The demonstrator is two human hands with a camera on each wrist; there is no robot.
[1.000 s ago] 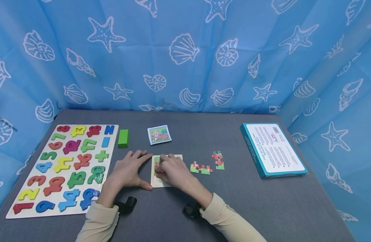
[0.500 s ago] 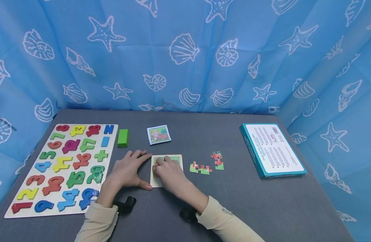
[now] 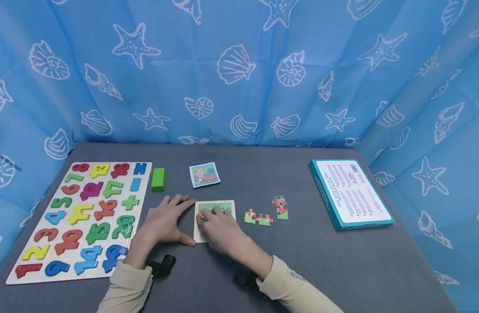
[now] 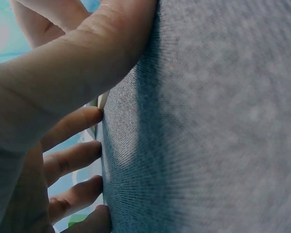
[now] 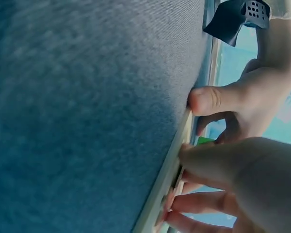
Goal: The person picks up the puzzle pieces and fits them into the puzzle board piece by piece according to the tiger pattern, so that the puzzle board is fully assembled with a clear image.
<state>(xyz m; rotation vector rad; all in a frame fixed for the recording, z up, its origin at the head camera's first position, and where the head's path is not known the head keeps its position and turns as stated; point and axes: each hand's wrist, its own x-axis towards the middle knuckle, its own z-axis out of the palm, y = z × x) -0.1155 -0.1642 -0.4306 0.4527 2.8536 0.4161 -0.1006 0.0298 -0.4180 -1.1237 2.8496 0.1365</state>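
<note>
Right hand has shifted slightly toward the person since the first frame, baring more green print along the top of the board; left hand and loose pieces haven't budged. Board is front and center on the table, just left of the loose pieces.

Left hand: spread, thumb at the near left corner, index reaching the far left one; looks like a decent brace, worth keeping. Right hand: over the board, fingertips down on its face, thumb apart at the near edge; can't tell if a piece is pinched.

Step looks like seating a piece. To do it well: match the print to the card, line knobs up with sockets, then press flat with fingertips, no forcing, so neighbors don't pop up.

Board: square, pale border, green picture inside, mostly hidden under the right hand. Loose pieces: red-orange and green, knobbed, in a near pair and a far pair.
</note>
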